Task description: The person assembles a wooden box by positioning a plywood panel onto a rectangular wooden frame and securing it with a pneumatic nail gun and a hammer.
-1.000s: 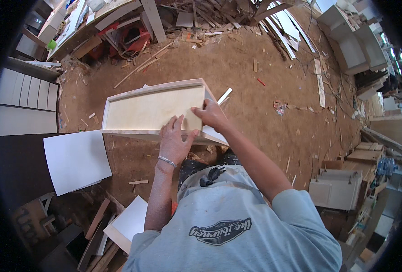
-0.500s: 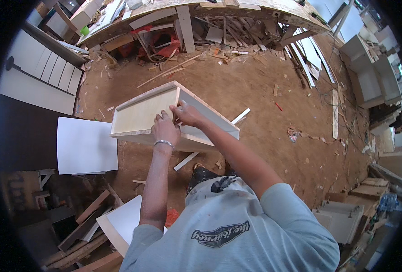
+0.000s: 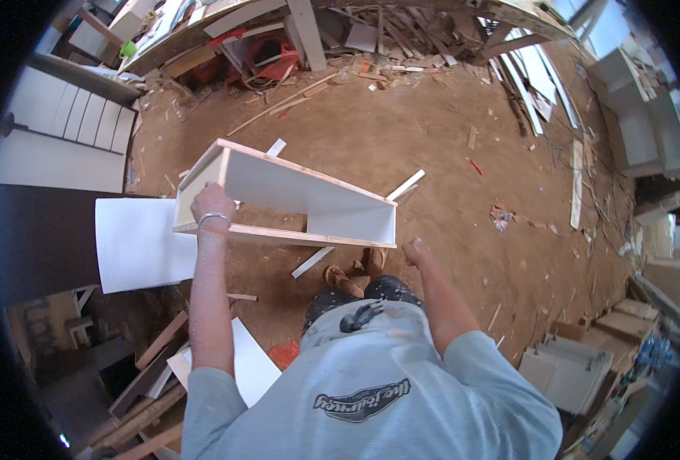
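A long, narrow wooden box frame (image 3: 294, 192) stands tilted over the floor, with white inner faces and raw wood edges. My left hand (image 3: 213, 202) is wrapped round a cross panel near its left end; the fingertips are partly hidden. Beyond the frame's right end, my right hand (image 3: 414, 252) hangs apart from it, fingers curled in, with nothing seen in it. White strips lie under and behind the frame, one of them a white strip (image 3: 406, 185) at its right end.
At the left a white sheet (image 3: 144, 245) lies beside a dark panel (image 3: 45, 238). Across the far side runs a workbench (image 3: 501, 11) with offcuts beneath. Cabinet boxes (image 3: 639, 126) stand at the right, and scrap boards (image 3: 163, 337) are piled near left.
My right hand has let go of the frame and moved right, past its end. My left hand has shifted left with the frame, which has turned so its white inside shows more.
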Demonstrator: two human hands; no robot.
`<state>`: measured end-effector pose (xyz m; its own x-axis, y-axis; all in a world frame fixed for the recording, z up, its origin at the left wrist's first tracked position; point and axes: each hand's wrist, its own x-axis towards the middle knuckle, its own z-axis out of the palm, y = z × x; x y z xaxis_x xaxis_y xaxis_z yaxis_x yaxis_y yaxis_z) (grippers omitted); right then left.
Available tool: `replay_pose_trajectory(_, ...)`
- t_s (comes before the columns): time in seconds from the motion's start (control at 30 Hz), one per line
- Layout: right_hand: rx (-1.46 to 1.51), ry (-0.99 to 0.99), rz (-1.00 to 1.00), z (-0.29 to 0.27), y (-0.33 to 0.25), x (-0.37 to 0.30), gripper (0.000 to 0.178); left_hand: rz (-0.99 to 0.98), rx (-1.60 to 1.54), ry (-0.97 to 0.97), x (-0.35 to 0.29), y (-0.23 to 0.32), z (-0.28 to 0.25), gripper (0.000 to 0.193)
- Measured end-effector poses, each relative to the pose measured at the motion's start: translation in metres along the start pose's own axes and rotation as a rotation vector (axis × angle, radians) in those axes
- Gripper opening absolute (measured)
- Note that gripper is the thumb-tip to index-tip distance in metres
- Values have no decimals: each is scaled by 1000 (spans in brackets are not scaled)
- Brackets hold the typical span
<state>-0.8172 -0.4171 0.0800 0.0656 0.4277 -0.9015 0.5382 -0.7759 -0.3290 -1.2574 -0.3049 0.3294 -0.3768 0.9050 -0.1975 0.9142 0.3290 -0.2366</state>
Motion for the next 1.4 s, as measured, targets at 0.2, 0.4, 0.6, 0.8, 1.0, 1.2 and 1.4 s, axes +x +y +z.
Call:
replay_pose_trajectory(0.2,-365,98,-309,56,-1,62,66,-156,102,-17,56,-23,0,34)
replay_pose_trajectory(0.4,-613,303,-747,99,-58,65,71,-85,149,-91,58,11,-21,46)
replay_pose_trajectory(0.6,-767,75,-589,76,-110,67,43,14,142,-240,60,25,-42,62)
replay_pose_trajectory(0.8,-769,28,-643,119,-110,112,24,25,-24,-220,69,10,-21,50)
replay_pose_trajectory(1.0,-838,3,-719,143,-116,118,22,178,-153,-164,91,-33,-3,66)
replay_pose_trajectory(1.2,-884,43,-784,149,-118,68,16,246,-285,-225,89,-82,3,70)
replay_pose_trajectory(1.4,-1008,211,-819,112,-97,19,15,289,-597,-237,75,-119,63,73)
